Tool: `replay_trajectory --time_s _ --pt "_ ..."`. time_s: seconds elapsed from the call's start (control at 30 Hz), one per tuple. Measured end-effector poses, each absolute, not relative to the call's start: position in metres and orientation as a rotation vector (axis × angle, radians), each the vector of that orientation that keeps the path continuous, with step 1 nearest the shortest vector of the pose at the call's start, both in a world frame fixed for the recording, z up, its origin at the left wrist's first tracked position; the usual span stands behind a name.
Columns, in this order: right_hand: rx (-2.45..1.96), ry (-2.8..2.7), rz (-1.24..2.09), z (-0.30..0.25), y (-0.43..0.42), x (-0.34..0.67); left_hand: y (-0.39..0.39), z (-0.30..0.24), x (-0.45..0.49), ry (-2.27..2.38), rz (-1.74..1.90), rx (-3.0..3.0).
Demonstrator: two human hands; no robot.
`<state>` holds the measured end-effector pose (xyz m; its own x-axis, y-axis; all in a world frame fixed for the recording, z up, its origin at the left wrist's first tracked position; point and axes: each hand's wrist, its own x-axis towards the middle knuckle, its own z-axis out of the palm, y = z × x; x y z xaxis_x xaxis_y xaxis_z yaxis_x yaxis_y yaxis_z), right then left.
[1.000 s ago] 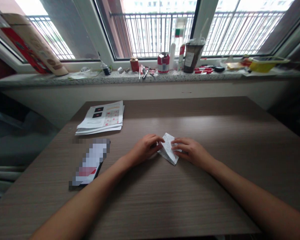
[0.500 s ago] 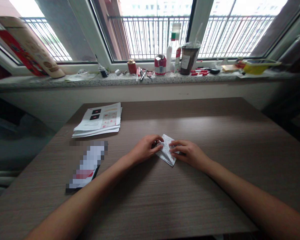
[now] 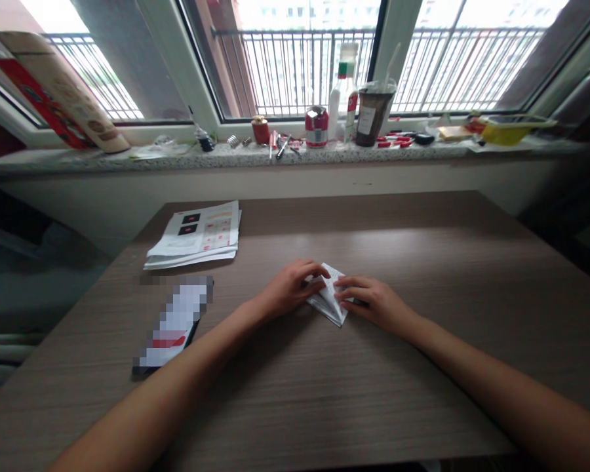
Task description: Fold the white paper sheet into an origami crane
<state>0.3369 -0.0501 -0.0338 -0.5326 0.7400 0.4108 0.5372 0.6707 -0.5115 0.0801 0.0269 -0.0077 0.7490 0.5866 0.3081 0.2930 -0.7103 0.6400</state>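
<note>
A small piece of folded paper (image 3: 330, 303) with printed lines lies on the table in front of me, turned corner-up like a diamond with a crease running down it. At its left edge my left hand (image 3: 297, 285) holds it, the thumb and curled forefinger over its upper left part. From the right, my right hand (image 3: 368, 298) grips the other side, with the fingertips on the paper and the thumb low. Both hands cover parts of the sheet, so its full shape is hidden.
Left on the brown table (image 3: 398, 393) lie a paper stack (image 3: 194, 233) and a blurred flat phone-like item (image 3: 177, 328). Along the windowsill (image 3: 162, 157) stand a soda can (image 3: 316, 126), a lidded cup (image 3: 373, 115), a glass bottle (image 3: 347, 92) and a yellow container (image 3: 509, 131).
My left hand has shifted slightly up and right over the paper, its forefinger reaching further across. The right hand stays on its side. The whole view has moved a little.
</note>
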Motion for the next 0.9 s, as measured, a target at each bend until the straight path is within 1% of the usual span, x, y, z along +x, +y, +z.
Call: replay_trajectory --time_s 0.27,0.47,0.63,0.9 --pt "-1.053 -2.274 0.445 -0.02 -0.059 0.331 0.025 -0.012 0.079 0.607 0.685 2.23" --pt "-1.068 -2.29 0.415 -0.025 -0.061 0.33 0.026 -0.015 0.073 0.621 0.699 2.121" --pt "-1.06 -2.289 0.408 -0.027 -0.061 0.331 0.025 -0.01 0.077 0.69 0.714 2.281" --pt "-1.046 -2.315 0.371 -0.029 -0.061 0.33 0.03 -0.008 0.084 0.816 0.536 2.343"
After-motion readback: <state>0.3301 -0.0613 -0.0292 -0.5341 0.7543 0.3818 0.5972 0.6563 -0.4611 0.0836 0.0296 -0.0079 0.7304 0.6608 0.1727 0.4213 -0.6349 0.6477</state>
